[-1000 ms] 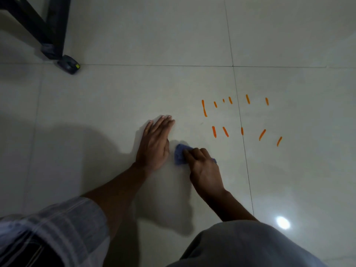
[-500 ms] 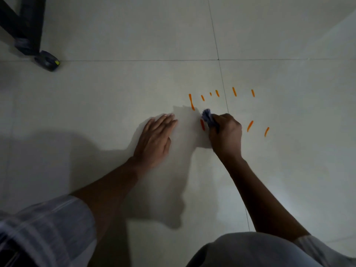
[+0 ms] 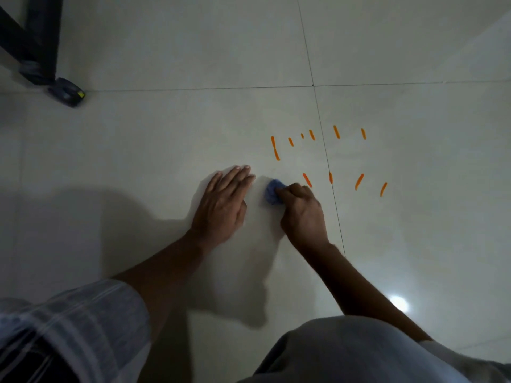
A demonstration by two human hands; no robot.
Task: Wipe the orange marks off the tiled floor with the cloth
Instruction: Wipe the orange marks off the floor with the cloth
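Far left, a dark frame leg point(image 3: 41, 37) ends in a foot point(image 3: 66, 92) with a small yellow spot; I judge it irrelevant to the wipe.

Left hand point(image 3: 221, 205): I see it laid flat on the floor point(image 3: 166, 134), fingers straight and together, holding nothing. I judge it serves as a brace for the crouched body.

Cloth point(image 3: 272, 192): a blue wad, soft and crumpled, on the floor just right of the left fingertips.

Right hand point(image 3: 301, 214): fingers curled round the cloth, pinching it into a compact pad. I judge the bunching concentrates pressure on the smooth tile.

Marks point(image 3: 307, 180): short orange strokes in two rows, far and right of the cloth, spanning the grout line point(image 3: 329, 167). The nearest stroke lies just beside my knuckles. The tile is pale, glossy and reflects a lamp at near right.
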